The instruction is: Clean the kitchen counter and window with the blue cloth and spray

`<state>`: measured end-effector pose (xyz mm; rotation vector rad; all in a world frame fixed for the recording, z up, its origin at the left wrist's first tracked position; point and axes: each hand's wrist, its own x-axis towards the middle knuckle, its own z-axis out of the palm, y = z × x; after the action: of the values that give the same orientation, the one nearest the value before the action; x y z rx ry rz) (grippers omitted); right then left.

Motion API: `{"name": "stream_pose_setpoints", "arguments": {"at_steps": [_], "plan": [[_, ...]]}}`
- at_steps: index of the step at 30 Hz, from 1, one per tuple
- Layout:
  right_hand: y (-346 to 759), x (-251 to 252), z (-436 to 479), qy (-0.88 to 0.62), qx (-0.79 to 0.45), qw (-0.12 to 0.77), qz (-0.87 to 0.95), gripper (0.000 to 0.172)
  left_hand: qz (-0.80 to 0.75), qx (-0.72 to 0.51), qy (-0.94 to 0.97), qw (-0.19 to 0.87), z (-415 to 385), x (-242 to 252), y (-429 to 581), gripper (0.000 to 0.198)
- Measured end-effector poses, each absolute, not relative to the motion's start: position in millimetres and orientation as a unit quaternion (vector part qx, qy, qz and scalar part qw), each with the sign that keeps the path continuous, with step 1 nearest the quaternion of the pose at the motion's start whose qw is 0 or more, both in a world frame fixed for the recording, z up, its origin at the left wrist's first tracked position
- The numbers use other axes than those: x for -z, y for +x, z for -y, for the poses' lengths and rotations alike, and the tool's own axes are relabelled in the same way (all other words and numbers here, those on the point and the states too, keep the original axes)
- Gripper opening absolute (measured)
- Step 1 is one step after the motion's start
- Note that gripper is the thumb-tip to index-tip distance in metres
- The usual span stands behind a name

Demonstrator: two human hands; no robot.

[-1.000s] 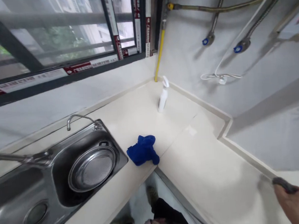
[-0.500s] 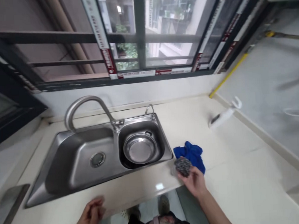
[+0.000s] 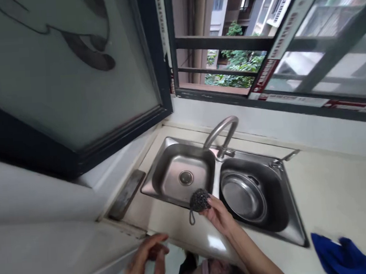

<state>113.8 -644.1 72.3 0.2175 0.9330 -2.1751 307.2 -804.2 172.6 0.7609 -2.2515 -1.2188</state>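
A dark metal scouring ball [image 3: 199,200] with a small grey loop is pinched in the fingers of my right hand [image 3: 218,216], over the front rim of the left sink basin [image 3: 184,155]. My left hand [image 3: 148,259] is near the counter's front edge, fingers apart and curved, holding nothing. In the right basin [image 3: 277,205] a round metal bowl [image 3: 244,195] rests tilted. The curved faucet [image 3: 229,130] rises behind the divider between the basins.
A blue cloth [image 3: 345,255] lies on the counter at the lower right. A dark flat slab [image 3: 127,194] sits left of the sink. The dark-framed window panel [image 3: 121,136] juts out at the upper left. A small tap [image 3: 277,163] stands at the right basin's back corner.
The view has turned left. My right hand has carried the scouring ball from beside the blue cloth to the left basin's front rim. My left hand's fingers have spread.
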Motion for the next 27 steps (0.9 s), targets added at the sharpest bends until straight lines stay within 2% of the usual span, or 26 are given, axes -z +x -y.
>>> {"name": "stream_pose_setpoints", "arguments": {"at_steps": [3, 5, 8, 12, 14, 19, 22, 24, 26, 27], "plan": [[122.8, -76.7, 686.0, 0.059, 0.836, 0.392, -0.380, 0.037, 0.797, 0.503, 0.318, 0.104, 818.3, -163.7, 283.7, 0.053], [128.4, -82.0, 707.2, 0.038, 0.826, 0.405, -0.391, 0.040, 0.774, 0.551, 0.308, 0.051, 826.7, -153.2, 265.7, 0.063], [132.7, -89.2, 728.0, 0.025, 0.812, 0.415, -0.411, 0.045, 0.737, 0.594, 0.314, 0.076, 836.6, -141.1, 245.8, 0.061], [133.4, -92.1, 736.5, 0.022, 0.817, 0.422, -0.392, 0.052, 0.709, 0.588, 0.367, 0.130, 838.2, -134.1, 239.0, 0.052], [136.0, -91.0, 735.4, 0.027, 0.827, 0.422, -0.370, 0.056, 0.694, 0.588, 0.390, 0.146, 831.1, -131.4, 240.2, 0.054], [156.1, -87.5, 730.2, 0.034, 0.814, 0.486, -0.317, 0.041, 0.667, 0.578, 0.430, 0.189, 802.6, -123.2, 249.4, 0.063], [166.5, -85.1, 730.3, 0.048, 0.800, 0.504, -0.320, 0.041, 0.764, 0.475, 0.389, 0.199, 795.1, -131.7, 276.0, 0.051], [167.4, -81.3, 734.6, 0.045, 0.787, 0.506, -0.349, 0.042, 0.864, 0.319, 0.317, 0.225, 795.9, -150.6, 310.9, 0.045], [164.8, -75.3, 744.7, 0.013, 0.757, 0.525, -0.388, 0.043, 0.927, 0.124, 0.245, 0.256, 799.6, -177.6, 358.9, 0.046], [163.4, -71.8, 752.2, -0.015, 0.736, 0.539, -0.408, 0.044, 0.942, 0.069, 0.207, 0.256, 802.1, -192.1, 385.9, 0.047]]}}
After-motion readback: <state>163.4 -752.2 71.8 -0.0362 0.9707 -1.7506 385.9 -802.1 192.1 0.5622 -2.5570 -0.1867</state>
